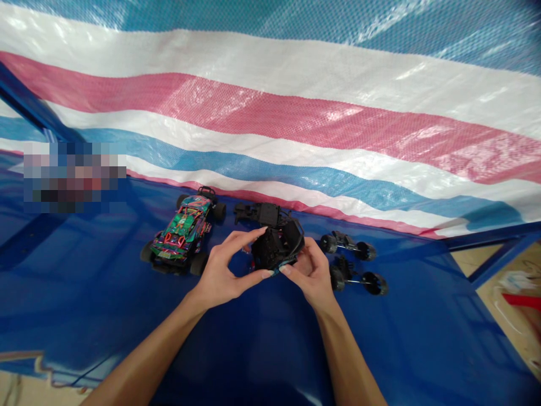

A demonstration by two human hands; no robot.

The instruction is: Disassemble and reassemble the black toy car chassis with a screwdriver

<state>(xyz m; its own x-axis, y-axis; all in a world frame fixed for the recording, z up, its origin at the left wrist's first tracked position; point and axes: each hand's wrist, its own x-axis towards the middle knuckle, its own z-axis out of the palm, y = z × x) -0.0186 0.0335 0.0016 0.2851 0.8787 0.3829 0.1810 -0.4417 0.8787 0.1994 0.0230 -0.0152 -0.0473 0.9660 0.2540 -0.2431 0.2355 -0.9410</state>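
Note:
My left hand [223, 266] and my right hand [310, 272] hold a toy car body shell [276, 248] between them, above the blue table. Its black hollow inside faces me, and a little colour shows along the lower edge. The left fingers and thumb grip its left side. On the right, my thumb presses the lower corner while the other fingers are partly hidden behind the shell. Just beyond it lies a black toy car chassis [267, 214], partly covered by the shell.
To the left stands a green and multicoloured toy car [180, 234] with big black wheels. Two wheel-and-axle assemblies [349, 245] lie on the right. A striped plastic sheet [270, 107] hangs behind the blue table [253, 349]. Blue frame bars [494, 237] rise at the side.

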